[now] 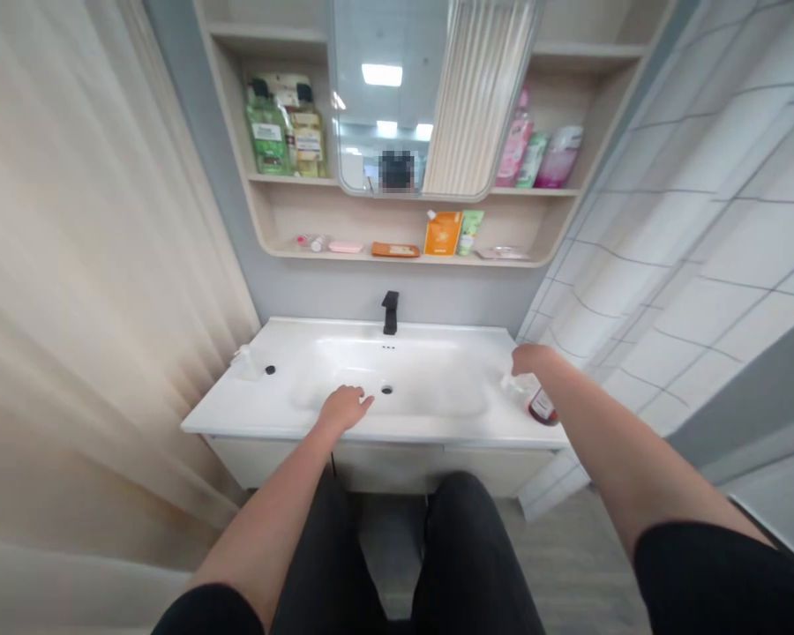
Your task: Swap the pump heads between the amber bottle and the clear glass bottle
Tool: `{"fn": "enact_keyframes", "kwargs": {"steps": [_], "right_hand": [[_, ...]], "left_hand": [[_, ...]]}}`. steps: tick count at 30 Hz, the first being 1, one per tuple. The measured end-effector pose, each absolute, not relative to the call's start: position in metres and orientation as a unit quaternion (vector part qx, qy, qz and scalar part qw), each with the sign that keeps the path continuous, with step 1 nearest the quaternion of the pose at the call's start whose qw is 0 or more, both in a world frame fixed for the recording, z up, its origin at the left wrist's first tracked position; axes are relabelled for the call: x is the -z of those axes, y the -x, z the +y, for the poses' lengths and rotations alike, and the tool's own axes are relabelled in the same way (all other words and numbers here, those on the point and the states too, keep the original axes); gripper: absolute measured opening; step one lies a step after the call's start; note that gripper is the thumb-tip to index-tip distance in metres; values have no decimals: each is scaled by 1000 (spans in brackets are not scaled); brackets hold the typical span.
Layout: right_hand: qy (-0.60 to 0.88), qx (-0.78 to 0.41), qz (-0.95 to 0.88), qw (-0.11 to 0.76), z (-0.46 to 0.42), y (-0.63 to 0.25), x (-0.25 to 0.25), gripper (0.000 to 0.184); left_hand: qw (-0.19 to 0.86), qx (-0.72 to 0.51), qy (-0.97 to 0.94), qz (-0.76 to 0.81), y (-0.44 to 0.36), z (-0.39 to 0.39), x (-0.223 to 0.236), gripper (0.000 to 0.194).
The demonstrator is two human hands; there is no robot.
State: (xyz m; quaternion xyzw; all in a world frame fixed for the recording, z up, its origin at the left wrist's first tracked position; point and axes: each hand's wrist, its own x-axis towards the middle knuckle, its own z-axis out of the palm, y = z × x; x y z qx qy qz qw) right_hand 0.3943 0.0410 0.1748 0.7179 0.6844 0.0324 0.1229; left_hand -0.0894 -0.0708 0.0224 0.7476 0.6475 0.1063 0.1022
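Observation:
My left hand [345, 408] hovers over the front left part of the white washbasin [430, 379], its thumb and fingers apart and nothing in it. At the basin's right end, my right hand [531, 359] is bent over the top of a pump bottle [543, 409] with dark reddish-brown contents and a pale label. The bottle's whitish pump nozzle [513, 384] shows just below this hand, pointing left. My right fingers are mostly hidden, so whether they touch or grip the pump is unclear.
A black faucet [390, 313] stands behind the drain [387, 389]. A clear pump bottle [246, 363] and a small black round piece [270, 369] are at left. The shelf [344, 185] holds bottles, an orange pouch [443, 234] and a green tube [469, 232]. Curtains [106, 265] hang left.

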Motion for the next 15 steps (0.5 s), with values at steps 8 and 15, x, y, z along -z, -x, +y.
{"fn": "enact_keyframes", "kwargs": {"steps": [8,15], "right_hand": [[-700,-42,689,185,38,-392,-182,40],[-611,-72,778,126,14,-310,-205,27]], "left_hand": [[135,-154,-734,647,91,-68,-16,50],[159,-179,-744,624,93,-66,-13,51]]}}
